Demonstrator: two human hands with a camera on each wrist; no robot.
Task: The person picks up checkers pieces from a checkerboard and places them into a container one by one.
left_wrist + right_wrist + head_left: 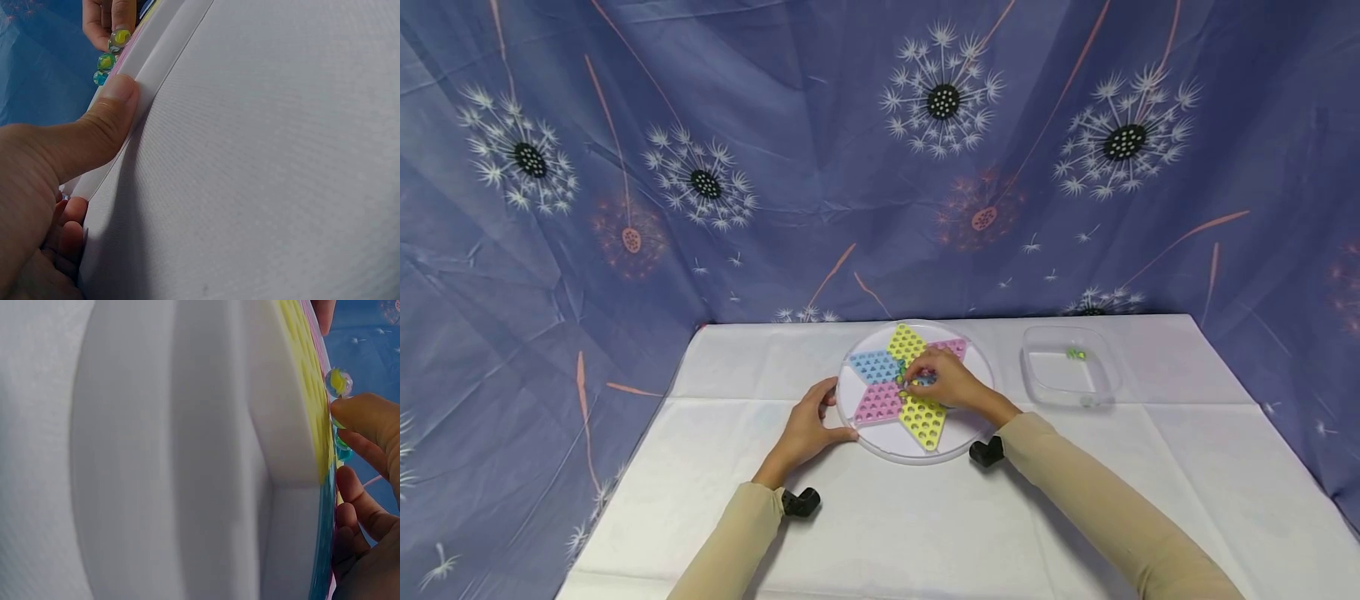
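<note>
A round white Chinese checkers board with a pink, yellow and blue star lies on the table. At its left edge my left hand grips the rim, the thumb pressing on it and the other fingers curled beside it. My right hand is over the star's middle, thumb and forefinger pinching a glass marble, mostly hidden behind the thumb. Beside the fingertips sits a clear marble with a yellow swirl. Green and teal marbles stand in the board's middle, partly covered by the right hand.
Right of the board stands a clear plastic box with a few green-yellow marbles inside. A white cloth covers the table. Behind it hangs a blue curtain with dandelion prints.
</note>
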